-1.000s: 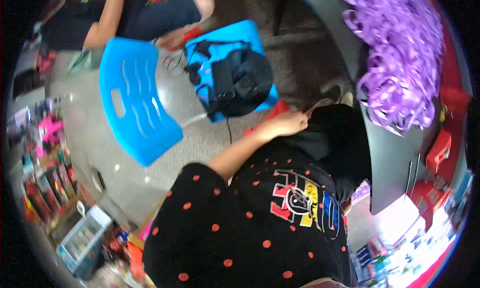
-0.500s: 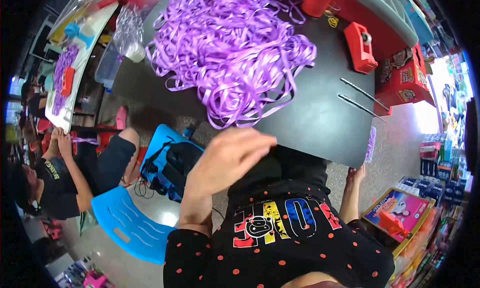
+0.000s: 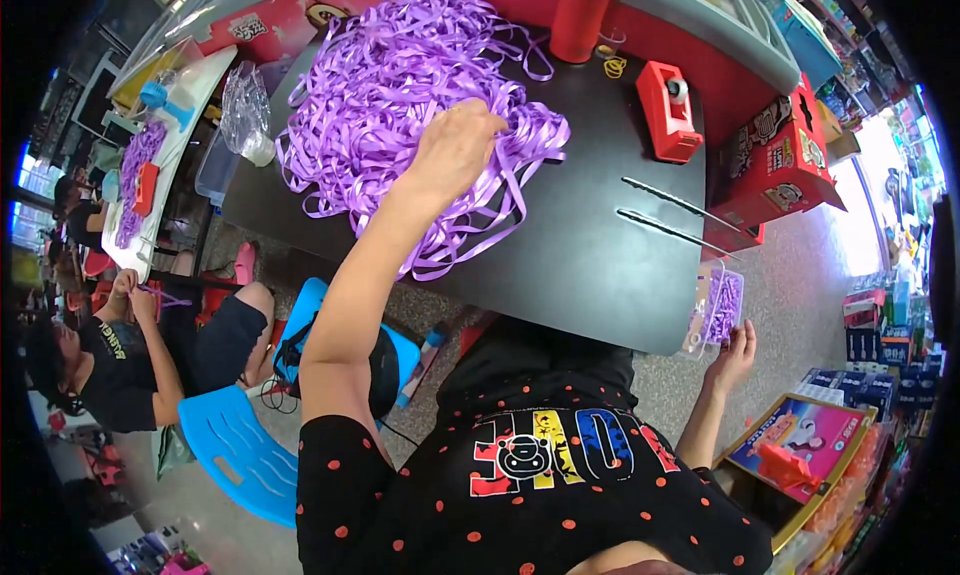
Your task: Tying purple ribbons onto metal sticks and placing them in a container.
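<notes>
A big heap of purple ribbon strips (image 3: 400,85) covers the far left part of a black table (image 3: 590,265). My left hand (image 3: 455,150) reaches out over the heap, and its fingers are curled into the ribbons at the near right side. My right hand (image 3: 735,353) is low beside the table's right front corner. It grips the underside of a small clear plastic box (image 3: 715,310) that holds purple pieces and hangs at the table edge.
On the table are a red tape dispenser (image 3: 668,110), a red tumbler (image 3: 580,15), yellow rubber bands (image 3: 613,67) and two thin metal rods (image 3: 670,220). A blue chair (image 3: 240,455) and a seated person (image 3: 120,360) are at my left; red cartons (image 3: 790,165) stand at right.
The view swung from the floor and chair up to the table. My left hand rose from my lap and landed on the ribbon heap. My right hand came to the clear box.
</notes>
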